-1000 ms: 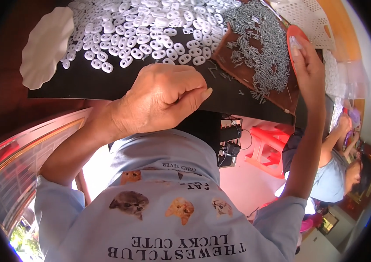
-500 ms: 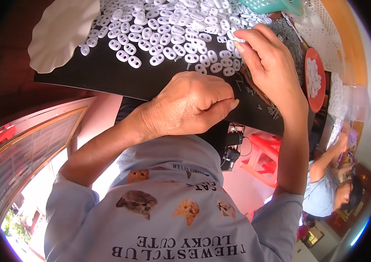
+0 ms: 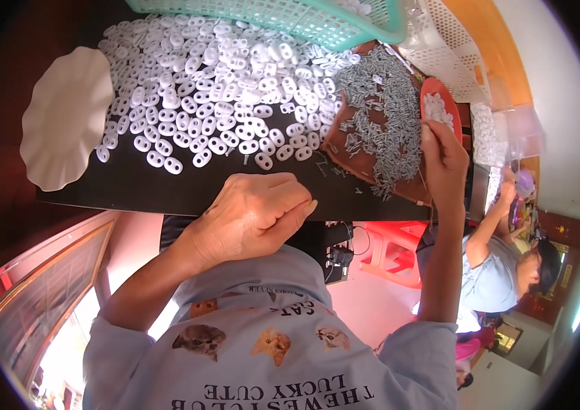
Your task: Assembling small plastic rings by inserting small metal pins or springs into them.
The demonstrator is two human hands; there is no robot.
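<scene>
My left hand is curled into a fist just over the table's near edge; whatever lies inside it is hidden. My right hand is at the near rim of an orange plate holding small white pieces. Its fingers are bunched together, and what they pinch, if anything, cannot be made out. White oval plastic pieces with two holes lie spread in a thick layer across the black table. Between them and the plate, a heap of small grey screws rests on a brown sheet.
A scalloped cream tray stands at the left. Along the back are a green plastic basket and a white perforated basket. A red stool is below the table. Another person works at the far right.
My right hand has moved from the white oval pieces to the orange plate; the white piece in its fingers no longer shows. My left hand stays closed. The view has shifted, showing more table.
</scene>
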